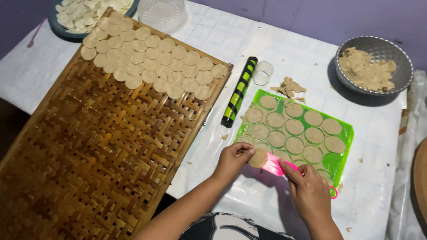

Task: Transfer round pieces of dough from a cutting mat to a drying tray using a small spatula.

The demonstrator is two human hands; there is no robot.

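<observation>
A grey metal bowl at the far right of the table holds a lump of beige dough. A blue dish at the far left corner holds a heap of pale cut pieces, and a clear plastic container stands just beside it. The woven bamboo tray on the left carries rows of round dough discs across its far end; its near part is bare. A green mat lies on the table and bears more cut dough rounds in rows. A black-and-green striped rolling pin and a clear ring cutter lie between tray and mat, with dough scraps near the cutter. Both forearms reach in from the bottom edge toward the near edge of the mat. The left hand is partly closed, with its fingertips pinching one dough disc at the near-left corner of the mat. The right hand grips a pink scraper, its blade touching that disc.
</observation>
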